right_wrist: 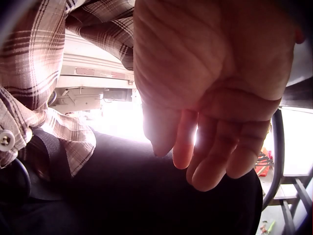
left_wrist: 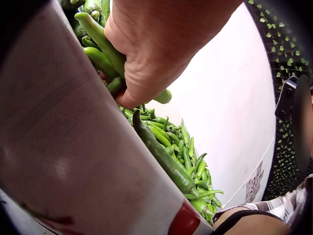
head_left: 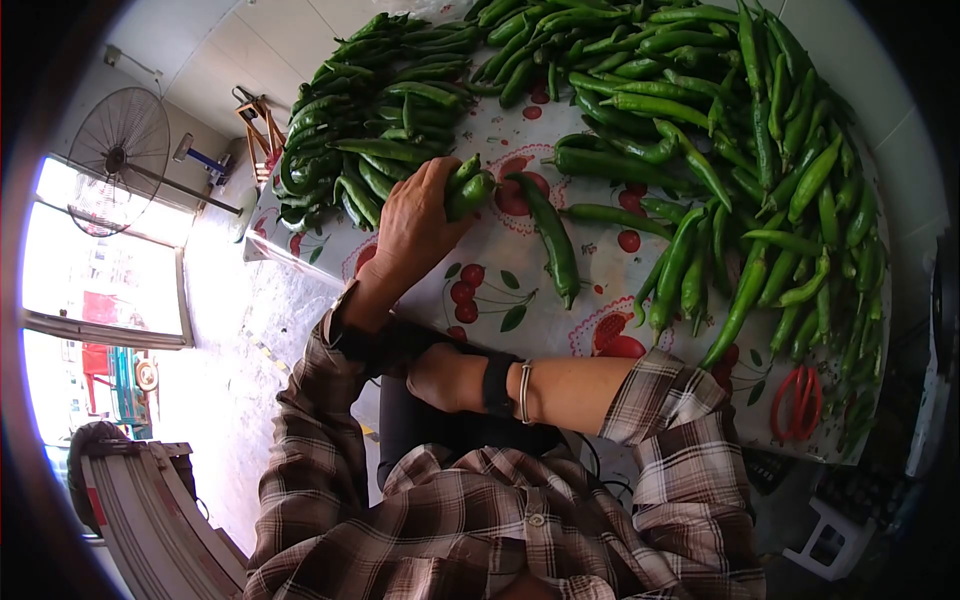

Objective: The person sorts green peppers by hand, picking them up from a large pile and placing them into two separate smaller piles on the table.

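Observation:
My left hand [head_left: 425, 212] grips a small bunch of green peppers [head_left: 470, 190] over the left part of the table. In the left wrist view, thumb and fingers curl round these long peppers [left_wrist: 100, 41], whose ends stick out on both sides of the hand. A single dark green pepper [head_left: 552, 245] lies on the cloth just right of the bunch. Below the table's front edge, my right hand [head_left: 440, 376] hangs over the lap, partly behind the left forearm. The right wrist view shows its fingers [right_wrist: 210, 171] loose and slightly bent, holding nothing.
Heaps of green peppers cover the table's back left [head_left: 400, 100] and right side [head_left: 790, 170]. Red scissor-like handles [head_left: 797, 403] lie at the front right corner of the fruit-printed tablecloth [head_left: 595, 275]. A standing fan [head_left: 117, 160] is off to the left.

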`<control>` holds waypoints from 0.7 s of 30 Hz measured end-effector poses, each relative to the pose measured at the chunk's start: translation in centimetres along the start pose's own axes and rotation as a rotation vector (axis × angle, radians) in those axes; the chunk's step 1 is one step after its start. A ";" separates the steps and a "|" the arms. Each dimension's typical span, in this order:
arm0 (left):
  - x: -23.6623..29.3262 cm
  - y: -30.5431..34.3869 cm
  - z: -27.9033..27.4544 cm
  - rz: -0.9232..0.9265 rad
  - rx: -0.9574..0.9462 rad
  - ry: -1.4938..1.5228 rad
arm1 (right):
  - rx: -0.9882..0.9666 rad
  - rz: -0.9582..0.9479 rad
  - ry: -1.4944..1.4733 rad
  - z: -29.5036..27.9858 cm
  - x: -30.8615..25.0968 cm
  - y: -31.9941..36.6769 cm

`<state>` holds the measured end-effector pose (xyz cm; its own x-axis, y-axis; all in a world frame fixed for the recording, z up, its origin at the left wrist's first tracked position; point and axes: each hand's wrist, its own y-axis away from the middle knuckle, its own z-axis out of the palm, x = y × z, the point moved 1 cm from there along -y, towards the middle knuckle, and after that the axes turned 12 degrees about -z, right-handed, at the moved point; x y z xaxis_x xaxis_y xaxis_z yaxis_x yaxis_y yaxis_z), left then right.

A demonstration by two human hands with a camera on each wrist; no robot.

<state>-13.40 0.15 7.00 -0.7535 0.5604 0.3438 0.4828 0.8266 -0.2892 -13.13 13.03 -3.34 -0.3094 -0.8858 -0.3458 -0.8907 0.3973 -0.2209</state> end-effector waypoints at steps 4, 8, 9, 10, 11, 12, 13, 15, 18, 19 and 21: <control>0.2 0.0 0.0 -0.010 -0.004 0.012 | 0.001 0.005 -0.004 -0.1 -0.1 0.0; 0.2 0.0 0.0 -0.016 -0.001 0.013 | 0.050 0.027 0.021 -0.2 -0.2 0.1; 0.3 0.0 0.0 -0.018 0.003 0.011 | 0.044 0.023 0.015 -0.2 -0.2 0.1; 0.3 0.0 0.1 -0.020 0.007 0.009 | 0.045 0.025 0.013 -0.4 -0.2 0.1; 0.3 0.1 0.1 -0.019 0.005 0.010 | 0.045 0.030 -0.009 -0.5 -0.2 0.2; 0.3 0.1 0.1 -0.015 0.013 0.006 | 0.045 0.035 -0.031 -0.6 -0.2 0.2; 0.3 0.1 0.1 -0.010 0.022 0.001 | 0.045 0.036 -0.033 -1.2 -0.2 0.1; 0.3 0.1 0.2 0.001 0.038 0.000 | -0.175 0.079 -0.052 -2.0 -0.5 -0.2; 0.2 0.1 0.4 0.014 0.057 0.003 | -0.166 0.084 -0.045 -2.0 -0.5 -0.2; 0.2 0.2 0.4 0.015 0.060 0.007 | -0.165 0.086 -0.048 -2.1 -0.5 -0.2; 0.2 0.2 0.5 0.016 0.061 0.009 | -0.188 0.094 -0.079 -2.4 -0.5 -0.1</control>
<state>-13.68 0.43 6.62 -0.7420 0.5738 0.3466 0.4661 0.8132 -0.3486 -13.69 12.87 -0.92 -0.3731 -0.8226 -0.4290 -0.9080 0.4187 -0.0131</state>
